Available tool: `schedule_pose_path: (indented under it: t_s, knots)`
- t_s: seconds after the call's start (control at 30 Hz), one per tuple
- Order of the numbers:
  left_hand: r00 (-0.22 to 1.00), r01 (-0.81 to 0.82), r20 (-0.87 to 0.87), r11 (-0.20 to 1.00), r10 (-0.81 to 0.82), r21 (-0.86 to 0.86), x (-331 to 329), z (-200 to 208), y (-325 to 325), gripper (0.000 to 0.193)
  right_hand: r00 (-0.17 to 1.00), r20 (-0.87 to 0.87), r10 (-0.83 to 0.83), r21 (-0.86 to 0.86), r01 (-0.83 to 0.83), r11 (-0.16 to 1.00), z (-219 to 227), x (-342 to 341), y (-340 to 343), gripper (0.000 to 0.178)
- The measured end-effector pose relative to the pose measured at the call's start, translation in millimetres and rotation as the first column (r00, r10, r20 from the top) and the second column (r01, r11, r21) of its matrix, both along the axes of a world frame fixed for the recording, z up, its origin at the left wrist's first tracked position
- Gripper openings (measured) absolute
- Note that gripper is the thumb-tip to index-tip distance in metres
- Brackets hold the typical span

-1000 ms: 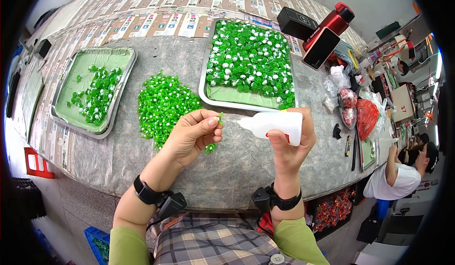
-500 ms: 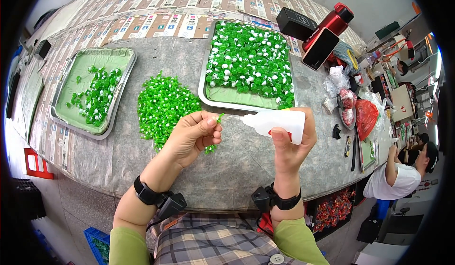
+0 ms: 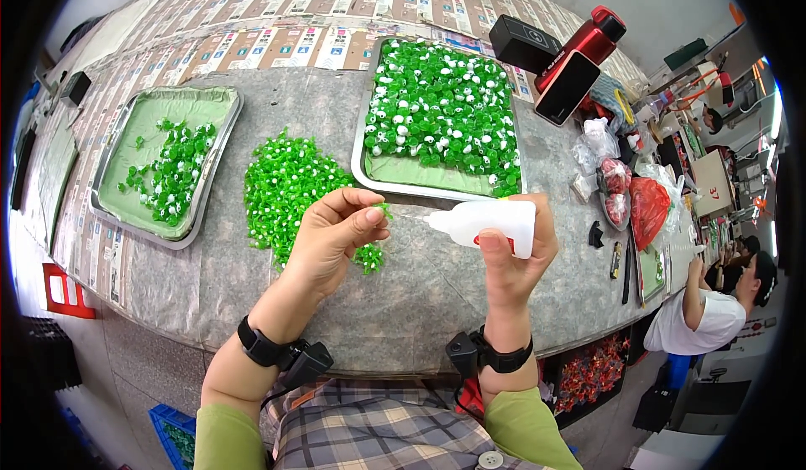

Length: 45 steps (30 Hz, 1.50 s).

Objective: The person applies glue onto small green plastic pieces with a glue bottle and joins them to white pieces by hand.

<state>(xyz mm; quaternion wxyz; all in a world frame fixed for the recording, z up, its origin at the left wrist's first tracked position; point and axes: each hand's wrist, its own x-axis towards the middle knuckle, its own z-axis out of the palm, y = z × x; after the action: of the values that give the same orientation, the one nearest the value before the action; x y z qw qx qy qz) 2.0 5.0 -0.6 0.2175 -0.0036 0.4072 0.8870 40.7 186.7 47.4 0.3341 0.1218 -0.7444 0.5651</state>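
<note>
Between the thumb and fingers of my left hand (image 3: 340, 233) is pinched a small green plastic piece (image 3: 384, 210). My right hand (image 3: 522, 256) grips a white squeeze bottle (image 3: 491, 225) lying sideways, its nozzle aimed left at the green piece with a small gap between. A heap of small green pieces with white dots (image 3: 290, 189) lies behind my left hand. The metal tray at the back (image 3: 420, 189) is packed with green pieces bearing white balls, and a second metal tray (image 3: 109, 176) at the left holds a smaller cluster of them.
At the back right stand a red bottle (image 3: 596, 37), a phone (image 3: 568, 88) and a black box (image 3: 524, 43). Plastic bags (image 3: 648, 210), a cutter knife (image 3: 615, 260) and a black rod (image 3: 627, 268) lie on the right. A person in white (image 3: 701, 315) sits at the far right.
My left hand has shifted slightly left with the green piece, and the squeeze bottle has drifted slightly left too. The gap between nozzle and piece stays small.
</note>
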Motion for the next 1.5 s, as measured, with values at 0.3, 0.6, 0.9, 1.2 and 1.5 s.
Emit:
schedule_pose_path:
  t_s: [0.3, 0.6, 0.9, 1.2, 1.5]
  knots:
    - [1.000, -0.013, -0.020, 1.000, 0.013, 0.001, 0.1, 0.0, -1.6, 0.014, 0.999, 0.053, -0.004, 0.026, 0.003, 1.000, -0.4, -0.4, -3.1, 0.032]
    - [0.999, -0.048, -0.001, 0.999, 0.048, -0.023, 0.3, 0.5, -1.7, 0.014, 0.970, 0.163, -0.178, -0.417, 0.231, 0.879, -1.3, -23.9, 43.4, 0.026]
    - [0.999, -0.049, 0.010, 0.998, 0.049, -0.026, 0.5, -1.0, 0.7, 0.013, 0.756, 0.305, -0.579, -0.127, 0.635, 0.762, -94.6, -36.2, 182.3, 0.029]
    - [0.999, -0.044, 0.032, 0.999, 0.044, -0.014, 0.7, -0.7, -1.9, 0.012, 0.602, -0.094, -0.793, 0.513, 0.712, 0.480, -30.7, -36.9, 98.1, 0.025]
    - [0.998, -0.041, 0.042, 0.999, 0.041, -0.016, -0.5, 1.7, -1.7, 0.014, 0.722, 0.158, -0.673, 0.869, 0.221, 0.442, -51.5, -59.0, 66.3, 0.026]
